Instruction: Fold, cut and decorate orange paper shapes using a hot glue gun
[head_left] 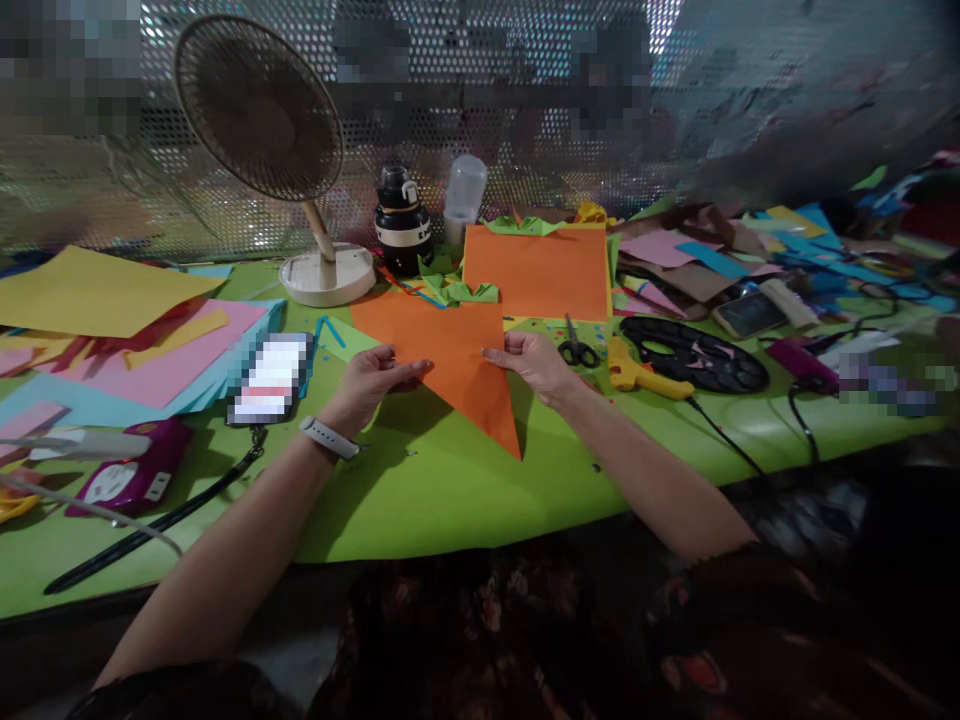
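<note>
An orange sheet [461, 345] with a pointed lower corner is held between my two hands over the green table [450, 500]. My left hand [373, 382] pinches its left edge, thumb on top. The sheet's right edge is gripped by my right hand [534, 362], fingers and thumb closed on it. Behind lies another orange sheet [536, 270], flat on the table. Crumpled green paper pieces [461, 290] sit just past the held sheet's top edge. Dark-handled scissors [577, 345] and a yellow glue gun [637, 370] rest to the right of my right hand.
On the left are a phone [271, 380], stacked coloured paper [180, 350], a purple power strip [135, 465] and a black strap [157, 527]. A fan [262, 120] and black bottle [403, 225] stand behind. Rightward lie a black tray [694, 355], cables and paper scraps [712, 260].
</note>
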